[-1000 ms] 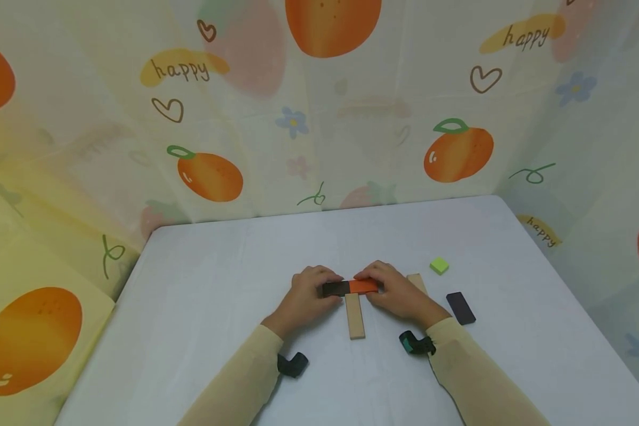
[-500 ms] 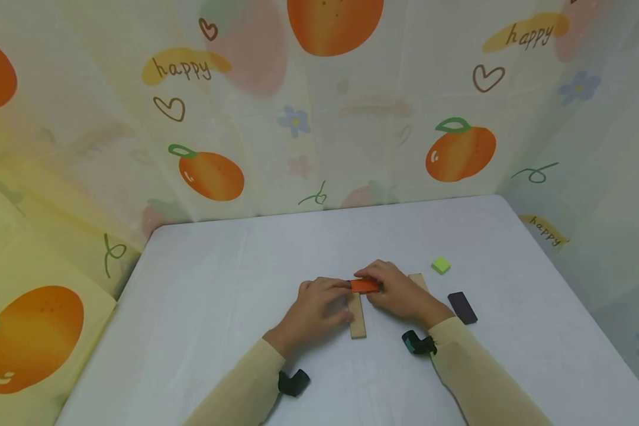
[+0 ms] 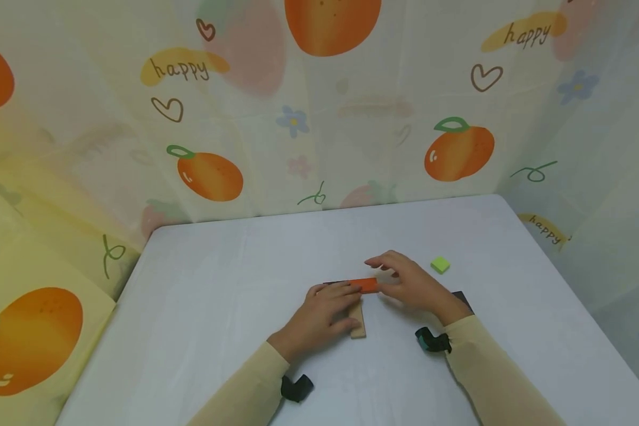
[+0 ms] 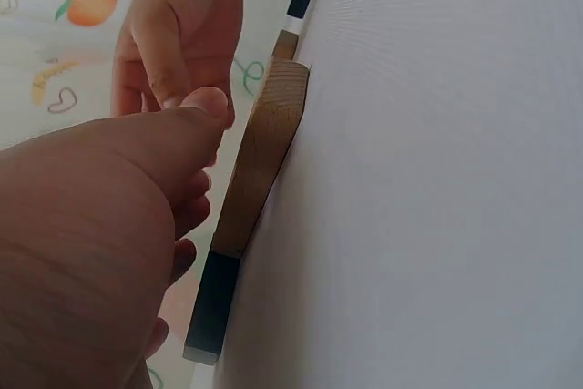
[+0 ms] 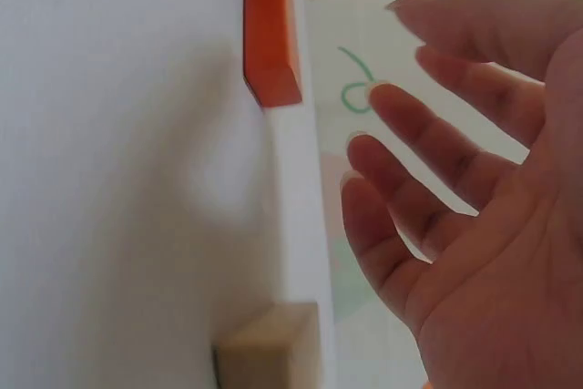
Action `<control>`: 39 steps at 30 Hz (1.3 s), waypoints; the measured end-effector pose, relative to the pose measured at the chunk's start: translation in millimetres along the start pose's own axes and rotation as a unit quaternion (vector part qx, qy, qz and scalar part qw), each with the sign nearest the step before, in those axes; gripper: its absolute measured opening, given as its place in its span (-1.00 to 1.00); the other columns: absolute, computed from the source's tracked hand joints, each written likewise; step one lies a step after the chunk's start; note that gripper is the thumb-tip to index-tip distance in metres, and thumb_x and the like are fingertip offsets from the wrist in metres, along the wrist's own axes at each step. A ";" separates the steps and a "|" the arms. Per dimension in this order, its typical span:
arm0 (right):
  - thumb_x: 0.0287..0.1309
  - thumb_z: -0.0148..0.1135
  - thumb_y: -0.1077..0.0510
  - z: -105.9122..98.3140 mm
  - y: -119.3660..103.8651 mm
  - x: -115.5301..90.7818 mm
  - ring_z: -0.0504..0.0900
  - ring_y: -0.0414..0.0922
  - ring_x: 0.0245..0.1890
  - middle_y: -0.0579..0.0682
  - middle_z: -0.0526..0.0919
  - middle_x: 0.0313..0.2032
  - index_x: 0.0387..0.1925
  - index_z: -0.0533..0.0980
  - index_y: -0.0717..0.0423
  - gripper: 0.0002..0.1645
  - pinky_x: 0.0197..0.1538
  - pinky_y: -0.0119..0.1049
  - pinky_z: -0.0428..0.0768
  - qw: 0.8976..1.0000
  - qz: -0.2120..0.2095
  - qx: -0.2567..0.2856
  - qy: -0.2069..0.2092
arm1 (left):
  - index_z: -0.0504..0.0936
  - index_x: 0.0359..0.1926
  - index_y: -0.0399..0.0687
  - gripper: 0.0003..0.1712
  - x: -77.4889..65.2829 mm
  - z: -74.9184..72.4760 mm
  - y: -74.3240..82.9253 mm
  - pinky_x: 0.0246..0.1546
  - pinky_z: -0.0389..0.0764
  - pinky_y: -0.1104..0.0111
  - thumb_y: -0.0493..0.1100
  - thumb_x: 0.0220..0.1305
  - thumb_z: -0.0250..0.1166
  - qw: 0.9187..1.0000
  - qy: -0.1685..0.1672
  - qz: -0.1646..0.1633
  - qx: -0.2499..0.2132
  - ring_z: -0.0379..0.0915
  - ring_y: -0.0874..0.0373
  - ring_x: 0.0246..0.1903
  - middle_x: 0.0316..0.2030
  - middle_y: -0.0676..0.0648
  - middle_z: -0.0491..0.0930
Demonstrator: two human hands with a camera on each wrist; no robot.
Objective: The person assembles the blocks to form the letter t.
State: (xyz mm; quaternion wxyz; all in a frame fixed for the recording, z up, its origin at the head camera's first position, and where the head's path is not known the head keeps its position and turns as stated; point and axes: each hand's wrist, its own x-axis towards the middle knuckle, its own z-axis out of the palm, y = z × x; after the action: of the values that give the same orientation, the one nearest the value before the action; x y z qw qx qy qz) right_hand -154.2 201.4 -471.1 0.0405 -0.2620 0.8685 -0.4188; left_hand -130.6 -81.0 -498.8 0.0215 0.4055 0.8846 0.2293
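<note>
In the head view an orange block [image 3: 369, 285] lies crosswise at the far end of a flat wooden block [image 3: 358, 326], like the bar of a T. A black block [image 4: 213, 305] continues that bar to the left, mostly hidden under fingers in the head view. My left hand [image 3: 319, 316] lies over the join, its fingers extended across the black block and onto the orange one. Just right of the orange block, my right hand [image 3: 412, 285] holds nothing, with fingers spread and loosely bent. The right wrist view shows a gap between its fingers and the orange block's end.
A lime-green block [image 3: 440, 264] lies beyond my right hand. A dark block [image 3: 462, 299] is partly covered by my right wrist. Another wooden block [image 5: 273, 348] shows in the right wrist view, hidden in the head view. A patterned cloth [image 3: 319, 118] hangs behind the white table [image 3: 234, 260].
My right hand has released the orange block and moved right and away. My left hand has loosened its grip on the black block and shifted rightward, flattening over the join.
</note>
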 end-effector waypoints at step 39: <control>0.45 0.43 0.24 -67.6 38.0 -98.0 0.60 0.13 0.12 0.13 0.67 0.17 0.41 0.53 0.23 -0.42 0.07 -0.02 0.64 0.994 0.082 -0.025 0.074 | 0.51 0.56 -0.10 -0.25 -1.6 2.9 -2.3 0.58 0.21 0.04 0.16 0.54 0.40 1.000 0.006 0.000 -0.018 0.19 0.07 0.58 0.53 0.01 0.44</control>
State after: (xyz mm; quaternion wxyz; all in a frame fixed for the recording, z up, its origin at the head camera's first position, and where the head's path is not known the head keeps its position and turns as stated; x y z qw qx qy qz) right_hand -105.6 316.5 -470.4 0.0035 -0.1590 0.8981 -0.4100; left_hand -130.5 -82.4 -502.6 0.0237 0.4038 0.8803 0.2479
